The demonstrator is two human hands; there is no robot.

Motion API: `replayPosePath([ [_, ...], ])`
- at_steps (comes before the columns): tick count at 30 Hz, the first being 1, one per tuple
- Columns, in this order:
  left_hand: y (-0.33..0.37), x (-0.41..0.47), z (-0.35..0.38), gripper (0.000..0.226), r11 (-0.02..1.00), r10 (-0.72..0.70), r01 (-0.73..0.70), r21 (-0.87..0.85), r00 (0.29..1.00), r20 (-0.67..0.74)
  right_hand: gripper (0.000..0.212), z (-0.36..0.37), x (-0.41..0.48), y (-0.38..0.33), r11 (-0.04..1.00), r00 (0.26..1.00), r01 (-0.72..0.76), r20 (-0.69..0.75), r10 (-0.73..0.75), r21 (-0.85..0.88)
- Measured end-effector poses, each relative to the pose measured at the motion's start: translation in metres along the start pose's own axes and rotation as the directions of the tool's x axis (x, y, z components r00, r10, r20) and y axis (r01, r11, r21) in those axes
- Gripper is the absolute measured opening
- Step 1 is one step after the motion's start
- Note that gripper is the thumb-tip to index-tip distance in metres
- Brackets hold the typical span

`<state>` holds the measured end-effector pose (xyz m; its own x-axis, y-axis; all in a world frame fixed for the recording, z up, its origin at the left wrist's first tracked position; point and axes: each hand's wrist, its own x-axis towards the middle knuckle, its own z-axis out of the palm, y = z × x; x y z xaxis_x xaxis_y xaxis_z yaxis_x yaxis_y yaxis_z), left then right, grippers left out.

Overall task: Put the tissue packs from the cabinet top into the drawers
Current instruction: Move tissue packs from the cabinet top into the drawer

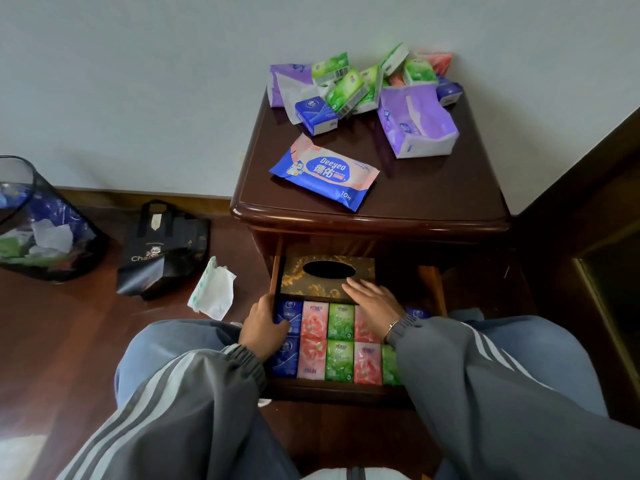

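The dark wooden cabinet (pixel 433 188) carries a heap of small tissue packs (pixel 349 90) in green, blue and pink at the back, two purple soft packs (pixel 414 123) and a blue wet-wipe pack (pixel 323 171) nearer the front. Its top drawer (pixel 332 393) is pulled out, holding rows of blue, pink and green packs (pixel 327 342) and a gold patterned tissue box (pixel 327 275) behind them. My left hand (pixel 265 327) grips a blue pack at the drawer's left end. My right hand (pixel 374 301) lies flat, fingers spread, over the box's front edge and a pink pack.
A mesh waste bin (pixel 41 220) with rubbish stands at the far left on the wooden floor, a black tote bag (pixel 162 247) beside it. A crumpled white wrapper (pixel 213 289) lies by the cabinet's left foot. Dark wooden furniture (pixel 588 220) borders the right. My knees flank the drawer.
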<state>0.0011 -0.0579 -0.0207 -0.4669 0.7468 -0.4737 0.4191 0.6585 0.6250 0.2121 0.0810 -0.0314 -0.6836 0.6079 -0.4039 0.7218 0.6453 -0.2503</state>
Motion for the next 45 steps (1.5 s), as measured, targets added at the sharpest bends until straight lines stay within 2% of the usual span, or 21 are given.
replayPosePath([
  [4, 0.005, -0.005, 0.001, 0.052, 1.000, 0.018, -0.017, 0.014, 0.999, -0.041, 0.070, -0.015, -0.051, -0.012, 0.996, 1.000, 0.015, -0.017, -0.014, 0.086],
  [7, 0.017, -0.012, -0.001, 0.042, 0.988, 0.149, -0.134, 0.079, 0.960, -0.237, 0.051, -0.042, -0.090, -0.023, 0.982, 0.966, 0.128, -0.242, -0.092, 0.139],
  [9, 0.033, -0.018, -0.009, 0.034, 0.964, 0.265, -0.249, 0.092, 0.877, -0.402, 0.041, -0.075, -0.110, -0.018, 0.979, 0.861, 0.172, -0.500, -0.095, 0.111],
  [11, 0.050, -0.027, -0.022, 0.031, 0.922, 0.362, -0.379, 0.076, 0.778, -0.513, 0.036, -0.105, -0.119, 0.003, 0.988, 0.676, 0.135, -0.736, -0.037, 0.074],
  [12, 0.058, -0.032, -0.029, 0.031, 0.895, 0.399, -0.441, 0.060, 0.736, -0.546, 0.035, -0.117, -0.121, 0.016, 0.991, 0.607, 0.083, -0.794, 0.037, 0.109],
  [14, 0.069, -0.041, -0.042, 0.034, 0.848, 0.446, -0.529, 0.040, 0.671, -0.592, 0.033, -0.137, -0.117, 0.044, 0.971, 0.548, -0.038, -0.808, 0.218, 0.237],
  [16, 0.078, -0.047, -0.053, 0.037, 0.819, 0.476, -0.571, 0.058, 0.619, -0.625, 0.037, -0.151, -0.105, 0.065, 0.930, 0.592, -0.156, -0.722, 0.358, 0.333],
  [19, 0.095, -0.050, -0.069, 0.037, 0.791, 0.517, -0.602, 0.111, 0.559, -0.649, 0.049, -0.161, -0.080, 0.079, 0.906, 0.687, -0.283, -0.592, 0.421, 0.316],
  [22, 0.116, -0.047, -0.082, 0.036, 0.756, 0.586, -0.625, 0.194, 0.516, -0.624, 0.053, -0.165, -0.061, 0.082, 0.895, 0.696, -0.385, -0.567, 0.441, 0.224],
  [26, 0.145, -0.029, -0.098, 0.036, 0.683, 0.700, -0.651, 0.332, 0.452, -0.553, 0.059, -0.176, -0.047, 0.089, 0.885, 0.718, -0.421, -0.524, 0.459, 0.200],
  [28, 0.164, -0.017, -0.104, 0.039, 0.682, 0.713, -0.643, 0.348, 0.477, -0.515, 0.060, -0.179, -0.043, 0.091, 0.882, 0.710, -0.432, -0.533, 0.460, 0.186],
  [30, 0.183, -0.002, -0.107, 0.046, 0.688, 0.724, -0.602, 0.405, 0.537, -0.433, 0.060, -0.176, -0.041, 0.090, 0.880, 0.674, -0.444, -0.582, 0.454, 0.172],
  [34, 0.208, 0.029, -0.102, 0.068, 0.641, 0.706, -0.528, 0.558, 0.691, -0.157, 0.058, -0.172, -0.039, 0.088, 0.879, 0.629, -0.444, -0.640, 0.442, 0.171],
  [37, 0.210, 0.046, -0.090, 0.066, 0.569, 0.672, -0.566, 0.596, 0.738, 0.059, 0.058, -0.171, -0.038, 0.089, 0.882, 0.611, -0.434, -0.659, 0.439, 0.185],
  [39, 0.208, 0.052, -0.089, 0.063, 0.556, 0.679, -0.588, 0.588, 0.729, 0.087, 0.057, -0.170, -0.037, 0.089, 0.880, 0.601, -0.437, -0.669, 0.438, 0.184],
  [45, 0.202, 0.060, -0.112, 0.060, 0.601, 0.691, -0.586, 0.543, 0.722, 0.014, 0.057, -0.169, -0.037, 0.090, 0.879, 0.594, -0.436, -0.672, 0.443, 0.194],
])
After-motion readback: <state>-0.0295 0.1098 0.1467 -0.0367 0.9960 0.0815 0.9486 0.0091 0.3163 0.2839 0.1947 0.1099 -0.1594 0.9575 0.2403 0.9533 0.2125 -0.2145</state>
